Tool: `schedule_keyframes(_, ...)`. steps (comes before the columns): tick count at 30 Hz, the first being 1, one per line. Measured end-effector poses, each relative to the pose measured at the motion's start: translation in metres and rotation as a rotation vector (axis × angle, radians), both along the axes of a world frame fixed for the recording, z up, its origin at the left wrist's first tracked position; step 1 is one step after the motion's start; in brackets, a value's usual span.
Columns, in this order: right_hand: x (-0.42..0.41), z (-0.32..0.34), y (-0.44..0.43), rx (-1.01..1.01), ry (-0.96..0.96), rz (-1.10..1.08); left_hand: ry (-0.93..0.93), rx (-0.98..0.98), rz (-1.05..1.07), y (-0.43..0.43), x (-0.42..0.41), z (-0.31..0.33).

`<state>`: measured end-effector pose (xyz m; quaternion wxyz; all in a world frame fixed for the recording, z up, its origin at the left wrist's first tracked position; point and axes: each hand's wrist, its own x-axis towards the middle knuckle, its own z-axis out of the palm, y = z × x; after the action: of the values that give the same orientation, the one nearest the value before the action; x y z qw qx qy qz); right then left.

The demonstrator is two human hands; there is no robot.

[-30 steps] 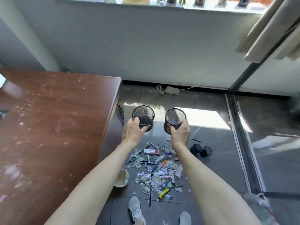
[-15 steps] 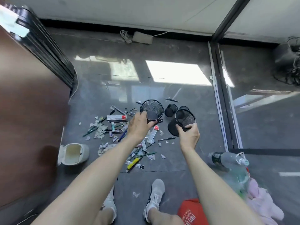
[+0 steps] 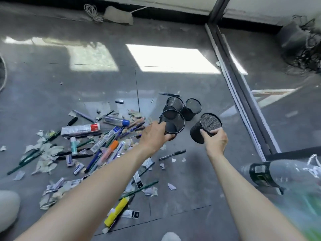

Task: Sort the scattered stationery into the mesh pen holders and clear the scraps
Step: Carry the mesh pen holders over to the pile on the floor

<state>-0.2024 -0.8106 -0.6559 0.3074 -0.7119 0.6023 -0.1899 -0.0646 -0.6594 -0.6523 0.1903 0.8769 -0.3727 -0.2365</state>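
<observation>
My left hand [image 3: 153,136] grips a black mesh pen holder [image 3: 172,123] by its rim, low over the grey floor. To its right, my right hand [image 3: 216,140] grips a second mesh holder [image 3: 207,126], tilted. Just behind them two more mesh holders [image 3: 174,103] [image 3: 192,108] stand on the floor. Left of my left hand lies a heap of pens, markers, boxed refills and torn paper scraps [image 3: 97,141]. A yellow marker [image 3: 116,212] and a black pen [image 3: 172,155] lie apart from the heap.
A sliding door track [image 3: 243,94] runs along the right. A clear plastic bottle [image 3: 271,173] lies at the right edge, a power strip with cord [image 3: 118,14] by the far wall, tangled cables [image 3: 305,49] top right. My shoes [image 3: 7,207] [image 3: 171,237] are at the bottom.
Both hands have come down from table height toward the floor with the two mesh holders. The view has dropped with them; the table has left the frame.
</observation>
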Motion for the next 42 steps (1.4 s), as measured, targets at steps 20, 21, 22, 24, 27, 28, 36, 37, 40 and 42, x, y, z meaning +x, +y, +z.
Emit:
schedule_keyframes(20, -0.006, -0.109, -0.085, 0.074, 0.080, -0.001, -0.067, -0.119, 0.010, -0.091, -0.027, -0.108)
schedule_keyframes(21, -0.006, -0.110, -0.086, 0.071, 0.084, 0.006, -0.073, -0.120, 0.015, -0.093, -0.027, -0.110)
schedule_keyframes(22, -0.006, -0.111, -0.087, 0.066, 0.087, 0.011, -0.076, -0.124, 0.020, -0.095, -0.027, -0.111)
schedule_keyframes(24, -0.007, -0.113, -0.088, 0.073, 0.089, 0.003, -0.082, -0.130, 0.034, -0.100, -0.026, -0.114)
schedule_keyframes(27, -0.005, -0.118, -0.087, 0.099, 0.092, 0.004, -0.103, -0.118, 0.043, -0.103, -0.024, -0.115)
schedule_keyframes(28, -0.005, -0.121, -0.086, 0.110, 0.096, 0.005, -0.111, -0.113, 0.046, -0.104, -0.023, -0.116)
schedule_keyframes(36, 0.006, -0.130, -0.078, 0.136, 0.114, 0.000, -0.121, -0.106, 0.046, -0.103, -0.019, -0.121)
schedule_keyframes(37, 0.007, -0.129, -0.079, 0.136, 0.122, 0.002, -0.121, -0.105, 0.046, -0.103, -0.019, -0.121)
schedule_keyframes(40, 0.007, -0.128, -0.080, 0.154, 0.143, 0.000, -0.126, -0.094, 0.043, -0.103, -0.018, -0.122)
schedule_keyframes(42, 0.007, -0.127, -0.079, 0.168, 0.160, -0.008, -0.124, -0.085, 0.036, -0.101, -0.019, -0.122)
